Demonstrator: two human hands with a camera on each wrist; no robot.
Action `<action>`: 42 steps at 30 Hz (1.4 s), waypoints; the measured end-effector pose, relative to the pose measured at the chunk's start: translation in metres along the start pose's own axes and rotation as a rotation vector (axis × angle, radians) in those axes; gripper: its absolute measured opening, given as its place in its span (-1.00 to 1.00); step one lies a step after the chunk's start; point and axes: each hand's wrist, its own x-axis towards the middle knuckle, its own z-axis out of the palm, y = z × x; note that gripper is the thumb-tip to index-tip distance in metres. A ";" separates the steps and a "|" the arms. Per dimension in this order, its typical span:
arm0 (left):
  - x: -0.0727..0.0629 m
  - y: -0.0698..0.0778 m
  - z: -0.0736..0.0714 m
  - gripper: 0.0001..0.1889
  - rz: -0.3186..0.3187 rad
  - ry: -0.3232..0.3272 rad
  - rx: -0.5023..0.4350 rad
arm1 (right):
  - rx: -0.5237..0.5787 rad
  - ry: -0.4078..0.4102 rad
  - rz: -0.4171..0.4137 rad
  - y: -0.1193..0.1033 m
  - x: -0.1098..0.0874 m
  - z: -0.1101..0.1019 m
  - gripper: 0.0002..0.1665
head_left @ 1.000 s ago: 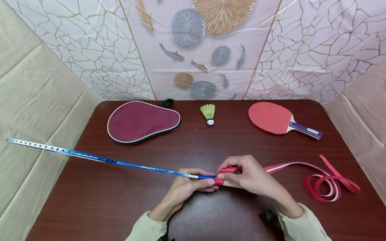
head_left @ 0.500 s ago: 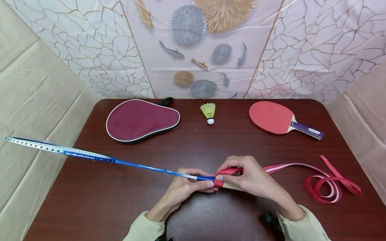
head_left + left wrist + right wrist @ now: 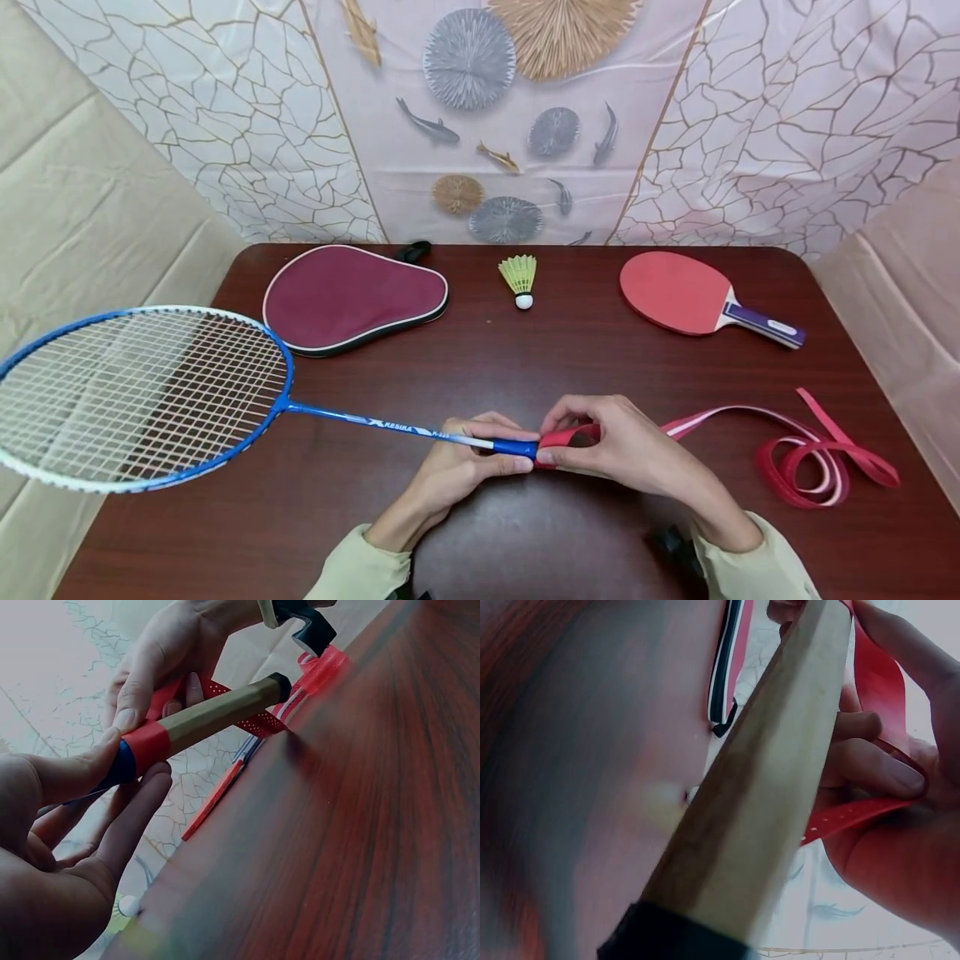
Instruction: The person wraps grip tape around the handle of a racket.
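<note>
A blue and white badminton racket (image 3: 330,412) reaches left over the table, its strings facing the head camera. My left hand (image 3: 457,462) pinches it between thumb and fingers at the blue cone (image 3: 513,447) atop the handle. Red overgrip tape (image 3: 147,744) wraps the handle's upper end just below that cone. Below the wrap the wooden handle (image 3: 217,716) is bare down to its black butt cap (image 3: 280,687). My right hand (image 3: 626,446) pinches the tape against the handle, a loop of it running through the curled fingers. The tape's loose tail (image 3: 806,467) lies coiled at right.
A maroon paddle case (image 3: 352,300) lies at the table's back left, with the racket head reaching close to it. A yellow shuttlecock (image 3: 519,279) lies at back centre, a red table tennis paddle (image 3: 675,293) at back right. Draped cloth walls (image 3: 480,225) enclose the table.
The racket has rolled about its long axis, from edge-on to showing its string face. Both hands stay at the handle's top, the right keeping the tape pinched. The tape's tail is nearly unmoved.
</note>
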 end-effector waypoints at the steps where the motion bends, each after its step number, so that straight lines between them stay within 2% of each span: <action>1: 0.000 0.000 0.000 -0.72 0.019 0.004 0.013 | -0.006 -0.002 0.001 0.000 0.000 0.000 -0.72; 6: 0.001 -0.002 -0.001 -0.72 0.051 -0.009 0.043 | -0.049 0.002 -0.035 0.003 -0.001 0.001 -0.75; 14: 0.000 -0.002 0.001 -0.70 0.007 0.022 -0.055 | -0.073 0.043 -0.155 0.004 0.000 0.004 -0.83; 20: -0.003 -0.001 0.003 -0.67 -0.056 -0.084 -0.189 | -0.129 0.070 -0.180 0.002 0.001 0.005 -0.77; 23: -0.003 -0.001 0.005 -0.69 -0.044 -0.088 -0.173 | -0.135 0.070 -0.171 0.001 0.002 0.006 -0.75; 26: -0.003 -0.003 0.006 -0.71 -0.030 -0.042 -0.135 | -0.148 0.059 -0.168 0.000 0.002 0.007 -0.73; 31: -0.004 -0.005 0.006 -0.73 -0.054 -0.007 -0.109 | -0.228 0.039 -0.155 0.000 0.001 0.010 -0.64; 37: -0.004 -0.003 0.006 -0.74 -0.061 -0.034 -0.097 | -0.342 0.026 -0.140 -0.003 -0.002 0.009 -0.55; 40: -0.004 -0.003 0.007 -0.75 -0.062 -0.048 -0.099 | -0.421 0.028 -0.174 -0.004 -0.005 0.007 -0.54; 42: -0.003 -0.003 0.008 -0.76 -0.071 -0.053 -0.091 | -0.435 0.018 -0.208 -0.005 -0.006 0.006 -0.52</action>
